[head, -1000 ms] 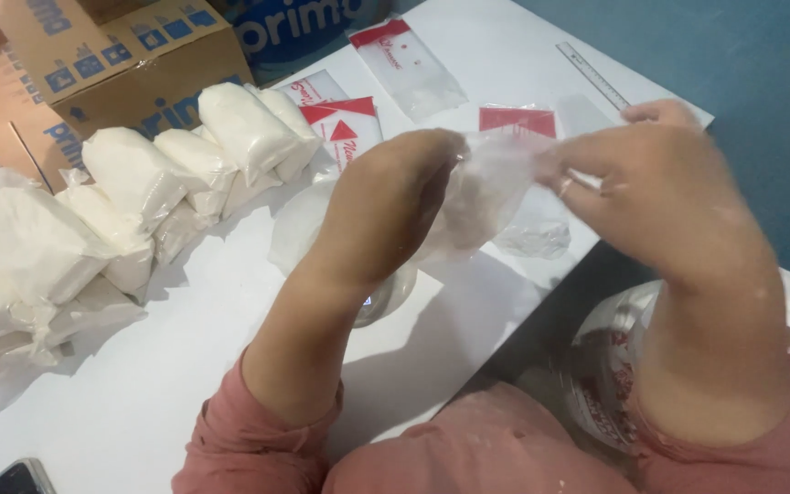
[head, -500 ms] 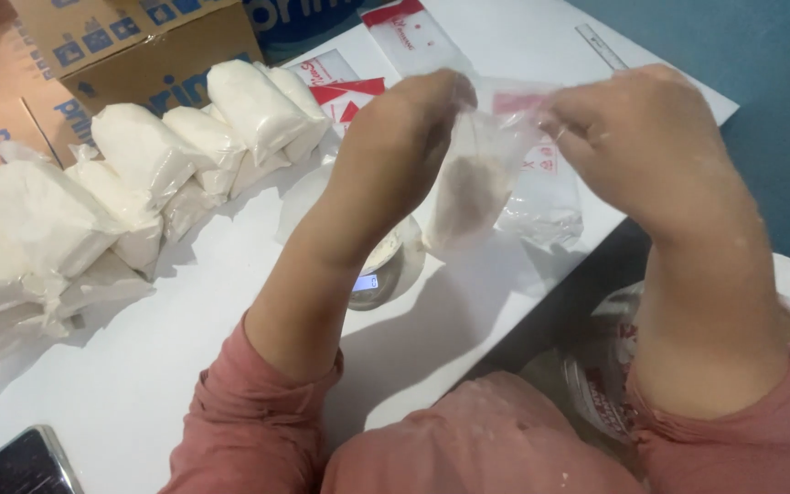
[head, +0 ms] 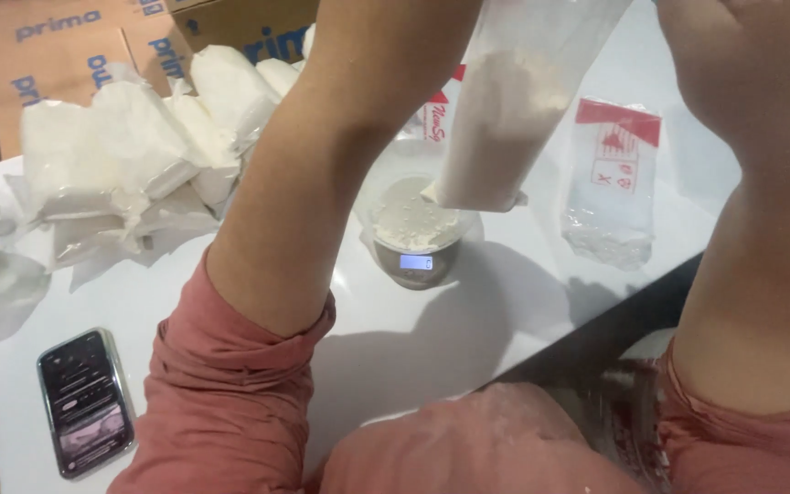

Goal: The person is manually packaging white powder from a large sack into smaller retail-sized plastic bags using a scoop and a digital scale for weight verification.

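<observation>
Above one scale (head: 415, 263), one powder bag (head: 514, 110); one phone (head: 85, 401) lies aside.

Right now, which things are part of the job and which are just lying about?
In hand: clear bag of white powder, bowl of powder, small digital scale.
Lying about: phone, filled bags, cardboard boxes, red-labelled bag.

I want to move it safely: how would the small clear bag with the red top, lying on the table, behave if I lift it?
The red-topped bag is thin plastic and looks nearly empty, so probably floppy and very light. The little powder at its bottom would likely shift as it bends.
</observation>
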